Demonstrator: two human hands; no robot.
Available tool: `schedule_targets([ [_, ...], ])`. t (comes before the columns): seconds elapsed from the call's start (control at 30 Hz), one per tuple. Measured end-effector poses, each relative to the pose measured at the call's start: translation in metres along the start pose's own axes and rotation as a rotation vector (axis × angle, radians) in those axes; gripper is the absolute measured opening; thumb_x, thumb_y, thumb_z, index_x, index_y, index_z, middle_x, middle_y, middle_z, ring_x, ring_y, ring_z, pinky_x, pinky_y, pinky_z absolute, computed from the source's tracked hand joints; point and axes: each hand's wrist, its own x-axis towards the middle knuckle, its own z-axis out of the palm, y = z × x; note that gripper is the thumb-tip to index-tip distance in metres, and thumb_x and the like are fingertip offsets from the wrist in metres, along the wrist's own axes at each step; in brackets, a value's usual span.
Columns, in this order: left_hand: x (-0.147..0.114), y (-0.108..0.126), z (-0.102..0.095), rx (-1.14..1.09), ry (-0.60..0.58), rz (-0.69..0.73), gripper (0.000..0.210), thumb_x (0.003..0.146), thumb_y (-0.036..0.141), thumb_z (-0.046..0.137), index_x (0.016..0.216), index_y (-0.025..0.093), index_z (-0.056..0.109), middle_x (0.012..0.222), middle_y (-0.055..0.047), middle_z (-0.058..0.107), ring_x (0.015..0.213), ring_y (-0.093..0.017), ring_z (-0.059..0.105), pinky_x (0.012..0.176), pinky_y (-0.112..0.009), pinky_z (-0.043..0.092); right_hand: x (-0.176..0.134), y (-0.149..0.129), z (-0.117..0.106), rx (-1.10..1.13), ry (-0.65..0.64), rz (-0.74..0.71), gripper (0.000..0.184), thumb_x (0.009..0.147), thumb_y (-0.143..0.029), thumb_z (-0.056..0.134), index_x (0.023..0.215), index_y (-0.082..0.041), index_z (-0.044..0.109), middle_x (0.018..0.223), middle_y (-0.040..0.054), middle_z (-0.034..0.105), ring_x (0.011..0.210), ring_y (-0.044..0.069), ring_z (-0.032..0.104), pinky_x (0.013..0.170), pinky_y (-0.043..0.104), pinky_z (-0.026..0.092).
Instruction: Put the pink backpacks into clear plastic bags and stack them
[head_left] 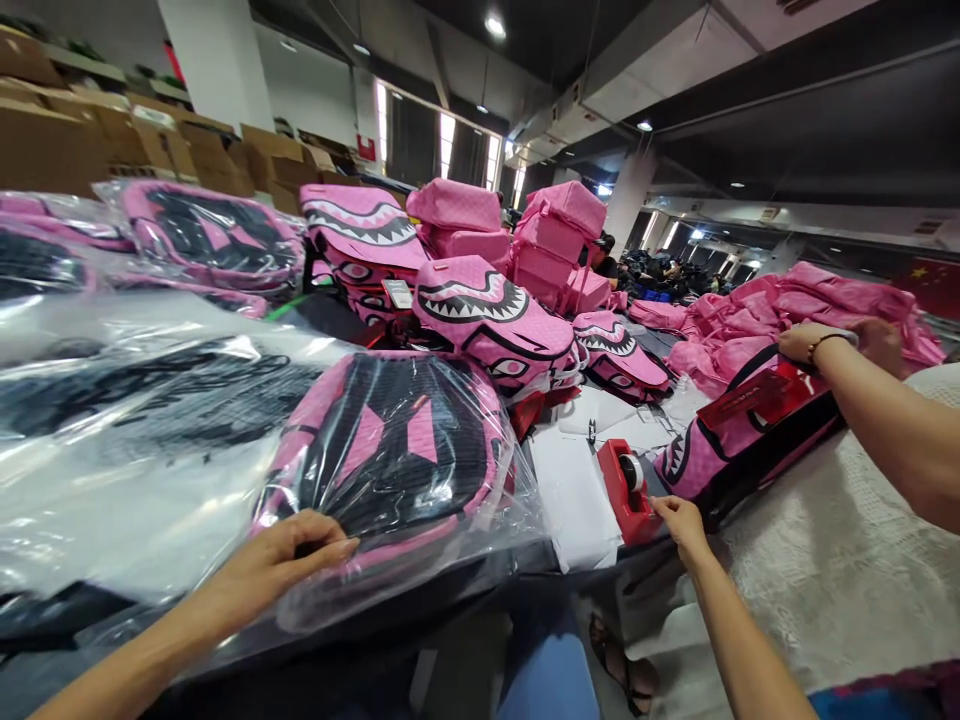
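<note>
A pink and black backpack (409,445) lies in front of me, back panel up, inside a clear plastic bag (517,530). My left hand (311,548) is at the near edge of this bag, with thumb and forefinger closed on the plastic. To the right stands a red tape dispenser (619,495) with a roll of tape (634,472) in it. My right hand (679,522) is at the dispenser's front end, thumb and forefinger pinched on the tape there; the tape strip itself is barely visible. White sheets (574,500) lie between the backpack and the dispenser.
Pink shark-mouth backpacks (491,310) stand behind. More bagged backpacks (214,235) lie at the left. A co-worker's hand (814,345) is at another pink bag (697,455) with a red tag (750,395). Pink bags (810,300) are heaped at the right, cardboard boxes (202,150) at the back left.
</note>
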Motion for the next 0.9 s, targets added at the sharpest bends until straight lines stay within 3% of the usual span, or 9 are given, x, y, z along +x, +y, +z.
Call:
schedule_targets([
  [0.2,0.001,-0.004,0.000,-0.013,-0.021,0.004,0.060,0.072,0.079,0.057,0.058,0.022,0.069,0.065,-0.003,0.065,0.065,-0.019,0.058,0.060,-0.026,0.048,-0.040,0.012,-0.022,0.063,0.110,0.018,0.033,0.053,-0.055,0.070,0.058,-0.023,0.063,0.063,0.0067,0.067,0.064,0.022,0.058,0.057,0.031,0.042],
  [0.33,0.003,-0.009,0.000,-0.011,-0.023,0.041,0.055,0.075,0.074,0.060,0.060,0.022,0.070,0.064,-0.001,0.065,0.064,-0.018,0.057,0.063,-0.024,0.048,-0.077,0.020,-0.011,0.229,0.048,0.082,0.050,0.054,-0.072,0.066,0.059,-0.027,0.045,0.049,-0.0031,0.046,0.046,0.013,0.038,0.040,0.024,0.028],
  [0.4,0.002,-0.006,-0.001,-0.019,-0.005,0.049,0.053,0.076,0.071,0.061,0.061,0.022,0.070,0.065,-0.001,0.065,0.064,-0.018,0.057,0.063,-0.024,0.048,-0.097,0.013,0.009,0.326,-0.044,0.075,0.061,0.055,-0.079,0.064,0.060,-0.028,0.032,0.049,-0.0085,0.031,0.045,0.010,0.024,0.038,0.021,0.021],
  [0.47,-0.002,0.004,-0.002,-0.020,0.005,0.052,0.049,0.077,0.067,0.061,0.062,0.021,0.071,0.067,-0.002,0.064,0.067,-0.018,0.057,0.064,-0.024,0.047,-0.120,-0.004,0.033,0.483,-0.217,0.085,0.065,0.061,-0.077,0.069,0.062,-0.027,0.026,0.054,-0.0108,0.022,0.047,0.008,0.012,0.038,0.019,0.017],
  [0.57,-0.007,0.022,-0.003,-0.019,0.006,0.064,0.042,0.078,0.059,0.060,0.062,0.020,0.068,0.067,-0.002,0.061,0.070,-0.018,0.057,0.068,-0.025,0.045,-0.154,-0.053,0.062,0.665,-0.676,0.110,0.049,0.084,-0.064,0.063,0.070,-0.026,0.036,0.057,-0.0115,0.020,0.048,0.008,0.006,0.040,0.020,0.015],
  [0.63,-0.006,0.029,-0.004,-0.034,0.002,0.066,0.041,0.079,0.055,0.058,0.060,0.020,0.066,0.063,-0.001,0.058,0.071,-0.018,0.055,0.069,-0.026,0.043,-0.166,-0.097,0.075,0.525,-0.994,-0.065,0.040,0.093,-0.059,0.056,0.077,-0.024,0.045,0.058,-0.0099,0.028,0.049,0.009,0.018,0.045,0.021,0.022],
  [0.7,-0.004,0.030,-0.003,-0.057,0.002,0.055,0.041,0.080,0.055,0.058,0.060,0.019,0.065,0.060,0.000,0.054,0.069,-0.017,0.052,0.067,-0.026,0.041,-0.166,-0.144,0.090,0.208,-1.181,-0.434,0.035,0.095,-0.052,0.056,0.079,-0.022,0.052,0.062,-0.0066,0.040,0.055,0.010,0.033,0.053,0.022,0.028],
  [0.8,-0.003,0.026,-0.001,-0.076,0.014,0.035,0.042,0.081,0.056,0.060,0.064,0.018,0.066,0.060,0.001,0.051,0.066,-0.016,0.050,0.063,-0.025,0.039,-0.156,-0.199,0.126,-0.257,-1.212,-1.029,0.022,0.098,-0.035,0.056,0.080,-0.022,0.057,0.068,-0.0038,0.055,0.061,0.011,0.045,0.059,0.024,0.028],
  [0.9,-0.002,0.021,0.000,-0.082,0.018,0.033,0.042,0.080,0.056,0.064,0.065,0.017,0.067,0.061,0.001,0.052,0.067,-0.015,0.050,0.063,-0.024,0.039,-0.144,-0.226,0.170,-0.577,-1.113,-1.419,0.012,0.095,-0.021,0.059,0.083,-0.021,0.060,0.069,-0.0021,0.064,0.061,0.012,0.053,0.057,0.026,0.023],
])
